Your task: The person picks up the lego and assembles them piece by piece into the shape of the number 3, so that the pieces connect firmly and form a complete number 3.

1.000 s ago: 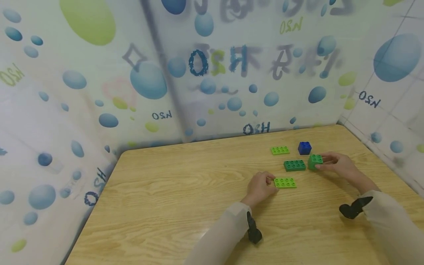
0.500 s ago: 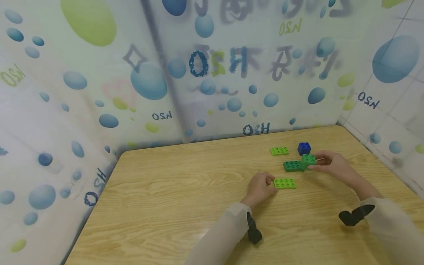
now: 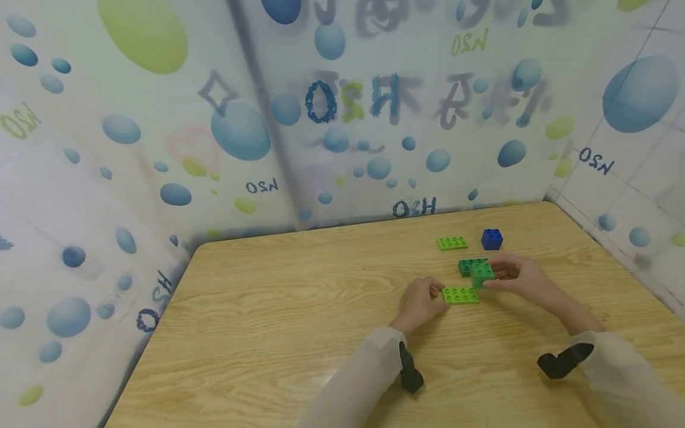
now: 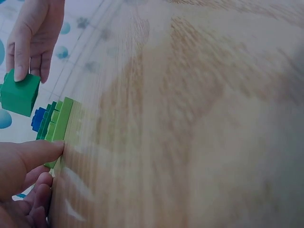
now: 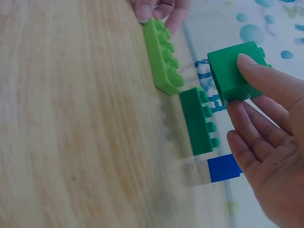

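Green cube brick [image 3: 482,274], studded plastic, pinched by right hand [image 3: 516,278].

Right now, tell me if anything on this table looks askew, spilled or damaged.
Nothing stands out. The right hand holds a green cube brick in the air; the left hand touches a light green plate lying flat on the table.

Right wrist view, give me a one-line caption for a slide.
Right hand pinches a green cube brick above the table, beside a dark green plate and a light green plate.
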